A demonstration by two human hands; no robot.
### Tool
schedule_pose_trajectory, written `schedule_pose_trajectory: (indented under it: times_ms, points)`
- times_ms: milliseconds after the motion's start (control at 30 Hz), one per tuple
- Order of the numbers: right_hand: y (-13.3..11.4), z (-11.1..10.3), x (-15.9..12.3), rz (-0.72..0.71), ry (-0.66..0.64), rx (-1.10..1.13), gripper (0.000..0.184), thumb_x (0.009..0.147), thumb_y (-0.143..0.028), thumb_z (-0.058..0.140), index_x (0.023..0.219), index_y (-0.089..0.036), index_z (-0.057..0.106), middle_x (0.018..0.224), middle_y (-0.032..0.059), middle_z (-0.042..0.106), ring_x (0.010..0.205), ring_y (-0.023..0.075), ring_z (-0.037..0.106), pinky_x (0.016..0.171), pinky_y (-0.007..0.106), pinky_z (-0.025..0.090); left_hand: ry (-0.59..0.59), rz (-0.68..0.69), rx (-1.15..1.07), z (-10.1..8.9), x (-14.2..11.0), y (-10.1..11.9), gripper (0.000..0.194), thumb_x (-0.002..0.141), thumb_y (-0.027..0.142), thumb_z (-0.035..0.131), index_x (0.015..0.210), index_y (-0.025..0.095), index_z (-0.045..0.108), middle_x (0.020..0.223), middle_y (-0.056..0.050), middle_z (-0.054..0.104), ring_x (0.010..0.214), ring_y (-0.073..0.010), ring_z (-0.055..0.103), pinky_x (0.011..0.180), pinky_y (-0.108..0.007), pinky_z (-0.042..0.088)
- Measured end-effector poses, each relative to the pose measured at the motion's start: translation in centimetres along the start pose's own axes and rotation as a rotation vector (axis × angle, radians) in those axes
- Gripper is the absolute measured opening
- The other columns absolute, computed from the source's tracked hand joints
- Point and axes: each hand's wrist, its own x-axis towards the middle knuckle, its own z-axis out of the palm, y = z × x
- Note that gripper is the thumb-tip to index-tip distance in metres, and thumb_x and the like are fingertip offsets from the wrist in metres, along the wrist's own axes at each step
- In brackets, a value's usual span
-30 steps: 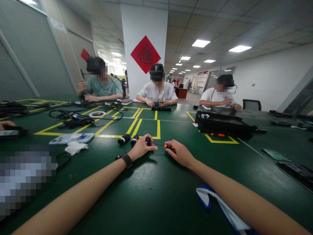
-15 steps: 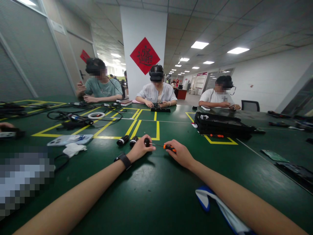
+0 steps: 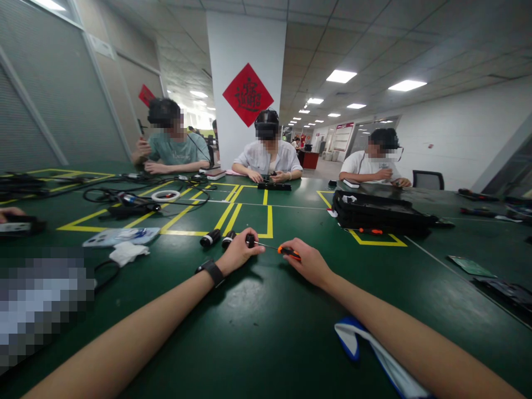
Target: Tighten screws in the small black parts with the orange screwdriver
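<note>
My left hand (image 3: pixel 240 250), with a dark watch on its wrist, is closed around a small black cylindrical part (image 3: pixel 250 240). My fingers hide much of that part. In my right hand (image 3: pixel 308 260) is a screwdriver (image 3: pixel 290 253) with an orange and black handle. Its thin metal shaft points left, and the tip reaches the black part; whether it sits in a screw I cannot make out. Just left of my left hand, two black cylinders with white bands lie on the table, one farther off (image 3: pixel 210 238) and one beside my knuckles (image 3: pixel 228 239).
Black trays (image 3: pixel 378 213) are stacked at the right on the green table (image 3: pixel 257 354), near an orange screwdriver (image 3: pixel 371 231). A phone case (image 3: pixel 120 236), a tissue (image 3: pixel 128 253) and cables (image 3: pixel 103 194) lie left. Blue-white cloth (image 3: pixel 374 354) lies under my right forearm. Three people sit opposite.
The whole view has shifted very slightly. Both hands keep the same hold, with the screwdriver still against the black part.
</note>
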Motion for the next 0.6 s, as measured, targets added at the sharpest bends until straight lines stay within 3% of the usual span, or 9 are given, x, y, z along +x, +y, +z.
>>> schedule_pose_trajectory:
  times_ms: [267, 600]
  points:
    - [0.70, 0.34, 0.28, 0.002, 0.002, -0.015, 0.024, 0.088, -0.028, 0.038, 0.099, -0.018, 0.057, 0.092, 0.0057, 0.057, 0.090, 0.0163, 0.049, 0.080, 0.030, 0.039, -0.042, 0.006, 0.010, 0.06, -0.09, 0.09, 0.035, 0.062, 0.043, 0.066, 0.076, 0.017, 0.047, 0.062, 0.005, 0.052, 0.055, -0.0099, 0.048, 0.057, -0.024, 0.037]
    - [0.58, 0.19, 0.16, -0.002, 0.013, 0.041, 0.022, 0.084, -0.026, 0.045, 0.104, -0.021, 0.054, 0.097, 0.0041, 0.055, 0.087, 0.0151, 0.052, 0.078, 0.028, 0.040, -0.009, 0.021, 0.017, 0.06, -0.05, -0.14, 0.033, 0.064, 0.043, 0.064, 0.075, 0.017, 0.048, 0.064, 0.004, 0.052, 0.057, -0.0100, 0.048, 0.056, -0.023, 0.037]
